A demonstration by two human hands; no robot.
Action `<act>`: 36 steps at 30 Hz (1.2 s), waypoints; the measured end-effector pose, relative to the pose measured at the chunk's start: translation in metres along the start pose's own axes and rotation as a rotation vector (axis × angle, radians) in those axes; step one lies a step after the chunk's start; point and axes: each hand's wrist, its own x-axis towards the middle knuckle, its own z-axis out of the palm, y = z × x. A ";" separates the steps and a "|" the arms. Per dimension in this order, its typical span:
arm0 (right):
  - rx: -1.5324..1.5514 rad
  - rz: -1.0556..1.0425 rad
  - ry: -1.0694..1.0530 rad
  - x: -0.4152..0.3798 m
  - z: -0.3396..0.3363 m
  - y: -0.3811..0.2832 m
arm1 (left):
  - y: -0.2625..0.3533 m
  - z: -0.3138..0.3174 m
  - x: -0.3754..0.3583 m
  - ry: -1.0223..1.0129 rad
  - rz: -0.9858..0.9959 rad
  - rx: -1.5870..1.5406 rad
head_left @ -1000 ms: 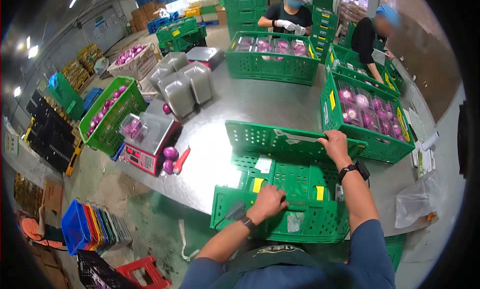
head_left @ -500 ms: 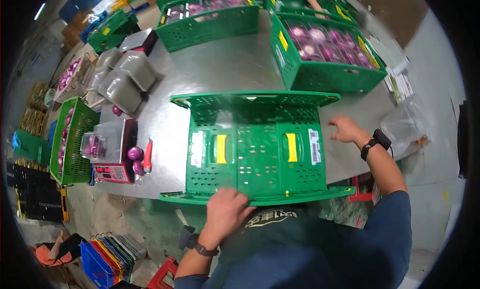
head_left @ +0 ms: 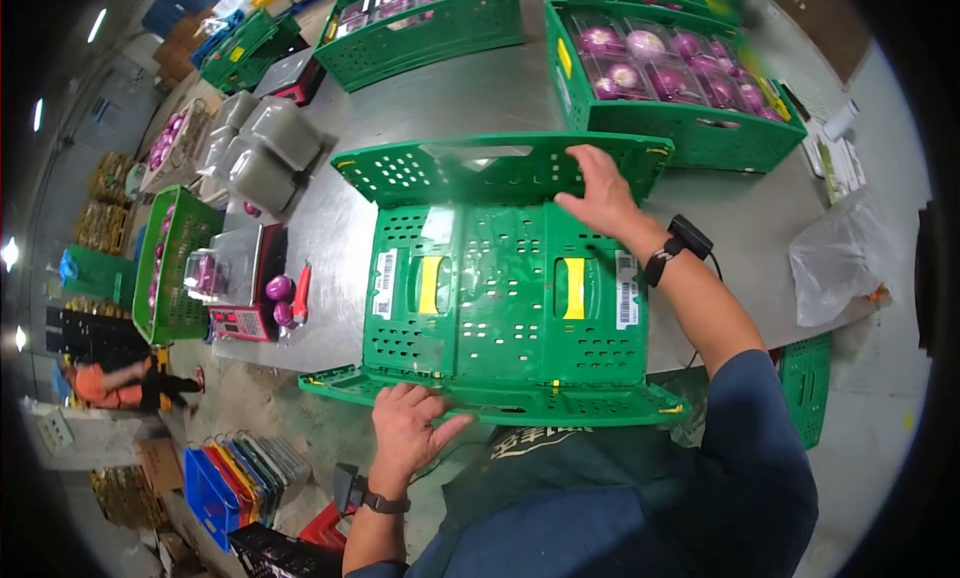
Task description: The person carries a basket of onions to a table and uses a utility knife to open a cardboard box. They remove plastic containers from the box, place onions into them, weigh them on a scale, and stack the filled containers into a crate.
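A green folding crate (head_left: 500, 288) lies in front of me with its base flat and its end panels folded inward. Its far long wall (head_left: 440, 173) leans up, while the near wall (head_left: 540, 403) slants outward at the table's edge. At the left part of the near wall rests my left hand (head_left: 405, 423), fingers over the panel and thumb spread. My right hand (head_left: 600, 193) reaches over the crate to the inner face of the far wall, thumb and fingers apart. Two yellow latches (head_left: 574, 288) and white labels show on the folded panels.
Green crates of packed purple onions (head_left: 680, 133) stand at the back. To the left are a scale (head_left: 240, 321), loose onions (head_left: 280, 288), a red-handled tool (head_left: 301, 293), clear trays (head_left: 255, 173) and a light-green basket (head_left: 175, 268). A plastic bag (head_left: 835, 258) lies right. Another person (head_left: 105, 385) is far left.
My right hand has moved from beside the crate to its far wall, which now stands more raised. My left hand has shifted left along the near wall, which tilts lower and outward.
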 end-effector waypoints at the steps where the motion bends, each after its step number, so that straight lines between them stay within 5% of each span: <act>1: -0.067 -0.028 0.072 0.004 0.002 0.003 | 0.003 0.000 0.000 0.014 -0.011 -0.009; 5: 0.001 -0.345 -0.427 -0.057 0.049 0.019 | 0.005 0.000 0.010 0.067 -0.031 0.005; 7: -0.025 -0.322 -0.847 -0.079 0.054 0.003 | -0.001 0.000 0.010 0.069 -0.030 0.012; 13: -0.296 -0.636 -0.774 -0.103 0.051 -0.011 | -0.007 -0.004 0.008 0.112 -0.009 -0.015; 16: -0.177 -0.396 -0.947 -0.099 0.067 -0.019 | -0.012 0.000 0.006 0.070 -0.018 -0.015; 22: -0.197 -0.368 -0.895 -0.074 0.104 -0.009 | -0.016 -0.001 -0.004 0.073 -0.004 -0.010; 28: -0.272 -0.173 -1.192 -0.043 0.132 -0.009 | -0.013 0.000 -0.005 0.094 0.024 -0.037; 32: -0.065 0.001 -1.109 -0.026 0.127 -0.012 | -0.007 0.000 -0.006 0.111 0.022 -0.052; 36: 0.407 0.148 -0.406 0.053 0.082 -0.005 | -0.008 -0.003 -0.004 0.071 0.011 -0.054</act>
